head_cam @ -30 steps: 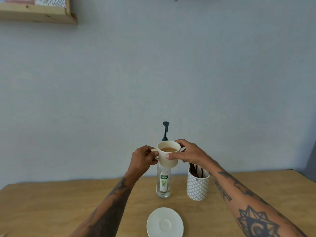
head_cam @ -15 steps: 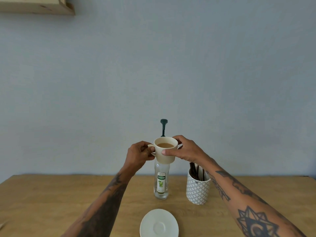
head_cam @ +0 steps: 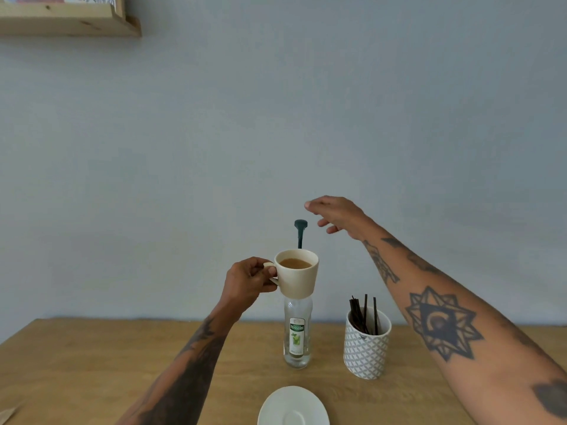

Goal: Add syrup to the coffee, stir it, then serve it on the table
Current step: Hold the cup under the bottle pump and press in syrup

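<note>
My left hand grips the handle of a cream cup of coffee, held in the air in front of the syrup bottle. The clear bottle stands on the wooden table, and its dark green pump head rises behind the cup's rim. Just above and to the right of the pump hovers my right hand, fingers spread, holding nothing. A white saucer lies on the table at the near edge of view.
A patterned white holder with several dark stir sticks stands right of the bottle. A wooden shelf hangs on the wall at upper left. A pale grey wall closes the back.
My right hand has let go of the cup and risen to just beside the pump head. The cup now hangs from my left hand alone.
</note>
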